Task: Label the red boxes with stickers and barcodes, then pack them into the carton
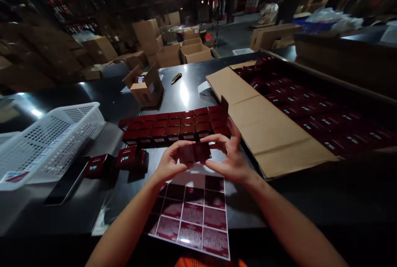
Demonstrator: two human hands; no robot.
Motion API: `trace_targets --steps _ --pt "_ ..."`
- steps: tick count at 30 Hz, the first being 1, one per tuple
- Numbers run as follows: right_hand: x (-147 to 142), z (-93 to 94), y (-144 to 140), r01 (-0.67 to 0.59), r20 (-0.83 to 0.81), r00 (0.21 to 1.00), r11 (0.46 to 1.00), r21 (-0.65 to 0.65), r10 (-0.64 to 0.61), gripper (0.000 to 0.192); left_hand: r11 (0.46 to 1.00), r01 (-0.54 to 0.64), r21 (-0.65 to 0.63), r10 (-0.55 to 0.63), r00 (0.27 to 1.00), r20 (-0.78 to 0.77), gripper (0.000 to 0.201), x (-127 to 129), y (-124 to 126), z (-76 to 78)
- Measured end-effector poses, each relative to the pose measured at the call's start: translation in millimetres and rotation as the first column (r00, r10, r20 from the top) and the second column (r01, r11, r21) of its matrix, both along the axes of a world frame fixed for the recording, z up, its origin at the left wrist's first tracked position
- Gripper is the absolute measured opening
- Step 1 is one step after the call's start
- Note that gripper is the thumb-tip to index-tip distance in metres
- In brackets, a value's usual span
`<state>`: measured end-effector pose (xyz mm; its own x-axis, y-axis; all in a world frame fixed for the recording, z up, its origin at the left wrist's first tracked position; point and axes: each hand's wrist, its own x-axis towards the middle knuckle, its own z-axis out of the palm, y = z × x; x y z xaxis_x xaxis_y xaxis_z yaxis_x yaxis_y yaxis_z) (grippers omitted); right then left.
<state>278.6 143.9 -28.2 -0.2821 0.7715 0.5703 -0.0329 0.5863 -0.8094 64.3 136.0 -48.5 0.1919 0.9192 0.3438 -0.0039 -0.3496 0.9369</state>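
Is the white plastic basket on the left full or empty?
Empty, as far as shows: the white basket lets bare mesh walls and floor show through, with nothing visible inside. Its near corner is partly hidden.

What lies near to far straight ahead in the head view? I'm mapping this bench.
Sticker sheet → small dark red box held by left hand and right hand → rows of red boxes → small open carton → stacked cardboard boxes.

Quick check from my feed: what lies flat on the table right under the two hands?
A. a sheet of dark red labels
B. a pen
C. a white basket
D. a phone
A: the sheet of dark red labels lies on the table just below the left hand and right hand, which hold a small red box between them.
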Motion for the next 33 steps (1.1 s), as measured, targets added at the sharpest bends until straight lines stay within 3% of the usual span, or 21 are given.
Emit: trace_targets --steps 4,7,9,11,13,15,17,19,21,24,33 --pt "-5.1 -11.2 6.2 -0.072 0.021 0.997 0.995 -0.071 0.073 0.112 0.982 -0.111 0.153 0.121 0.991 -0.058 0.051 -5.6 -3.1 -4.7" --pt "2.6 -8.6 12.9 -0.032 0.053 0.998 0.999 -0.018 0.033 0.103 0.965 -0.145 0.217 0.173 0.978 -0.117 0.049 -9.2 -7.4 -2.4" --pt "11.3 -0.5 15.4 0.069 0.031 0.997 0.997 0.021 -0.069 0.082 0.950 -0.186 0.251 0.230 0.960 -0.158 0.048 -9.8 -10.3 -0.5" --pt "18.1 9.3 14.2 0.172 -0.039 0.984 0.985 0.014 -0.171 0.049 0.932 -0.222 0.286 0.284 0.938 -0.199 0.047 -9.1 -12.9 1.5" --pt "20.3 17.0 9.5 0.247 -0.105 0.963 0.968 -0.038 -0.250 0.024 0.921 -0.232 0.313 0.313 0.918 -0.242 0.046 -7.7 -15.3 3.5" --pt "17.5 21.1 3.4 0.226 -0.109 0.963 0.960 -0.164 -0.245 0.015 0.915 -0.227 0.334 0.330 0.897 -0.295 0.045 -6.3 -17.3 5.0" --pt "11.6 22.3 -2.0 0.114 -0.065 0.987 0.933 -0.340 -0.144 0.016 0.909 -0.217 0.356 0.344 0.872 -0.347 0.044 -5.1 -19.0 5.1" --pt "5.1 22.3 -5.8 0.020 -0.010 1.000 0.869 -0.495 -0.028 0.021 0.904 -0.202 0.377 0.350 0.855 -0.382 0.043 -4.2 -20.3 3.6" --pt "0.2 22.0 -7.8 0.015 0.050 0.999 0.813 -0.583 0.018 0.026 0.908 -0.185 0.377 0.339 0.852 -0.398 0.044 -3.4 -21.6 1.3" --pt "-2.7 21.4 -8.5 0.057 0.131 0.991 0.774 -0.630 0.033 0.030 0.918 -0.159 0.363 0.308 0.862 -0.402 0.045 -1.9 -23.5 -0.8" --pt "-0.9 20.1 -8.0 0.107 0.206 0.978 0.770 -0.629 0.032 0.031 0.930 -0.126 0.345 0.273 0.865 -0.422 0.050 0.1 -26.6 1.5"
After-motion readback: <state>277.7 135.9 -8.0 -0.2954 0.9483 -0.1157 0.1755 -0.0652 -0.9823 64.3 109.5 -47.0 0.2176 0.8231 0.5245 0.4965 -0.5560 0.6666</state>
